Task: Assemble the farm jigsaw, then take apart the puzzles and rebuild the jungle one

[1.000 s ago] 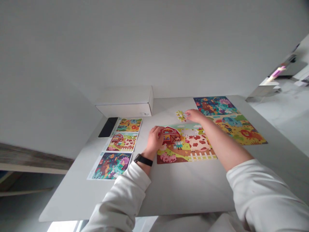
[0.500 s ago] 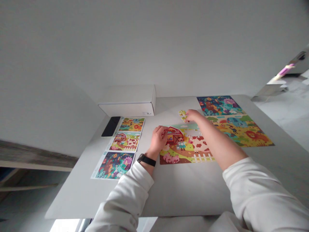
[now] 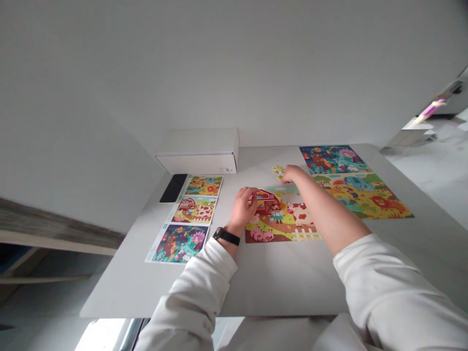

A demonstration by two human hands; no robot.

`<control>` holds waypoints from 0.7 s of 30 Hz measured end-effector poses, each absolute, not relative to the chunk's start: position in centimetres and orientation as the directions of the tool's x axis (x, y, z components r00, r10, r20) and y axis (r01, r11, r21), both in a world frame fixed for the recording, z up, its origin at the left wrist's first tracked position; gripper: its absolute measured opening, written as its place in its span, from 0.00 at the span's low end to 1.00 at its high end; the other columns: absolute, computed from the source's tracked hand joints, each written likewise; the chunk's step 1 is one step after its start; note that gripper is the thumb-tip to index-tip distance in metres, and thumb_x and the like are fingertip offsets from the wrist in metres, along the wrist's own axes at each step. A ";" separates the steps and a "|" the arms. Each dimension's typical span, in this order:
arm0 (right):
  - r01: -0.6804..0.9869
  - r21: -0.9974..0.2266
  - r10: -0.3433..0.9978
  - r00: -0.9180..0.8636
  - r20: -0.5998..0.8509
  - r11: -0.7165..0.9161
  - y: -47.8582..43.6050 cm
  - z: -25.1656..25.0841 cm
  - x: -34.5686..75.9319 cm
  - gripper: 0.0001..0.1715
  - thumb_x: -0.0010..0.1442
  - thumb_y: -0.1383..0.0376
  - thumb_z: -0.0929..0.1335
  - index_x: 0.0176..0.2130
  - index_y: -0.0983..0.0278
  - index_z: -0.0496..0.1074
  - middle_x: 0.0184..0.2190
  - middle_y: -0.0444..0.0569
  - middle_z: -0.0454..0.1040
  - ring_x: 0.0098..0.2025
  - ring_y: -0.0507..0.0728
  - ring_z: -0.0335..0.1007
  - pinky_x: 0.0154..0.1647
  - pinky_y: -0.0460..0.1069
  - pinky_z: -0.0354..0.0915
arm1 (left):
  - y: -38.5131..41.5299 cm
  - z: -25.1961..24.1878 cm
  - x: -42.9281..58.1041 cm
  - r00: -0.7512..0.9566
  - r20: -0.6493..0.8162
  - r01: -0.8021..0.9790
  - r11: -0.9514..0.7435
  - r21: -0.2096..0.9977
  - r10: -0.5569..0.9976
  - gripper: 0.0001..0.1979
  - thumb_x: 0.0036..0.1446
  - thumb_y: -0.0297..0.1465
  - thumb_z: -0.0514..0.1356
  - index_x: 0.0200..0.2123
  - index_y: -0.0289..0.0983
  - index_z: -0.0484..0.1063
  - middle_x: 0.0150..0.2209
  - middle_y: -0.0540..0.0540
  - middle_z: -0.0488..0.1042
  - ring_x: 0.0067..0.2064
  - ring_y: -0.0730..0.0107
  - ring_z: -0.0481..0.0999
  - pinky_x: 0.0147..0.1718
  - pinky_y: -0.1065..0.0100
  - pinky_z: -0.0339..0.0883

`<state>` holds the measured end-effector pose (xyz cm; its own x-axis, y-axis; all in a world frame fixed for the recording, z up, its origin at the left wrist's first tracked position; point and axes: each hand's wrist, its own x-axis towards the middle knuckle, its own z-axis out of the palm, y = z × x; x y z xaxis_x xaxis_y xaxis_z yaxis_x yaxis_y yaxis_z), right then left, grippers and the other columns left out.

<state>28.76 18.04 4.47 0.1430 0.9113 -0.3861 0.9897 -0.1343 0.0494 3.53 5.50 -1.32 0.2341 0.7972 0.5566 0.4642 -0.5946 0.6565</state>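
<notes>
The farm jigsaw puzzle (image 3: 281, 226), with a red barn and a spotted cow, lies on the table (image 3: 278, 282), a pale gap in its upper right. My left hand (image 3: 243, 208), wearing a black watch (image 3: 226, 236), rests at the puzzle's left edge with curled fingers. A bit of red and white shows at its fingertips; whether it is a loose piece or the barn I cannot tell. Beyond the puzzle's top edge, my right hand (image 3: 293, 174) has its fingers closed on a yellow-green puzzle piece (image 3: 280, 178). Another loose piece (image 3: 278, 169) lies just behind it.
On the left lie a reference sheet (image 3: 214, 220) with three small pictures and a black phone (image 3: 173, 188). A white box (image 3: 197, 162) stands at the back against the wall. To the right are a dark forest puzzle (image 3: 334, 160) and a yellow safari puzzle (image 3: 369, 195).
The whole view has shifted slightly. Both hands stay in nearly the same places, the right one still at the yellow-green pieces and the left at the barn.
</notes>
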 end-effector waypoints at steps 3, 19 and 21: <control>0.993 0.030 0.897 0.113 -0.427 -0.111 18.2 4.6 29.0 0.17 0.51 0.59 0.82 0.42 0.60 0.87 0.40 0.55 0.86 0.43 0.65 0.84 0.49 0.56 0.76 | 5.4 -1.2 3.5 0.210 0.568 0.453 -0.594 0.665 0.796 0.13 0.64 0.20 0.56 0.44 0.40 0.77 0.42 0.44 0.80 0.47 0.59 0.77 0.51 0.59 0.70; 0.927 -0.232 0.936 0.231 -0.267 -0.295 16.1 4.4 30.2 0.22 0.52 0.66 0.82 0.47 0.65 0.83 0.36 0.56 0.85 0.37 0.61 0.83 0.37 0.50 0.74 | 5.6 -1.3 3.4 0.170 0.590 0.449 -0.595 0.666 0.789 0.10 0.65 0.22 0.57 0.41 0.40 0.77 0.39 0.45 0.80 0.46 0.60 0.78 0.50 0.60 0.70; 0.833 -0.437 0.938 0.263 -0.225 -0.338 15.3 4.4 30.5 0.27 0.55 0.67 0.81 0.54 0.65 0.80 0.39 0.55 0.85 0.35 0.59 0.82 0.35 0.48 0.72 | 5.8 -1.5 3.4 0.173 0.588 0.450 -0.595 0.666 0.790 0.10 0.65 0.22 0.57 0.41 0.40 0.77 0.40 0.45 0.80 0.46 0.60 0.78 0.50 0.60 0.70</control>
<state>30.50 15.27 4.42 0.2628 0.9383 -0.2248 0.8333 -0.3381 -0.4373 3.44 5.77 -1.53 0.1731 0.7898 0.5885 0.4495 -0.5950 0.6663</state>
